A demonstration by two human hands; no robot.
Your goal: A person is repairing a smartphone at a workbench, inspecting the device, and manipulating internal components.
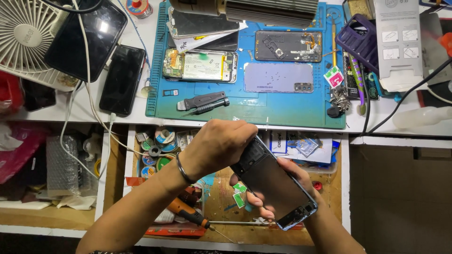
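Both hands clasp one dark, flat rectangular phone frame with a blue edge (275, 188), held tilted above the open wooden drawer (221, 197). The left hand (216, 146) closes over its upper end, likely pressing there, while the right hand (282, 188) cradles it from beneath, fingers curled around the edge to steady it. The frame's inner face looks black and bare. Beyond the drawer lies a blue silicone work mat (282, 110).
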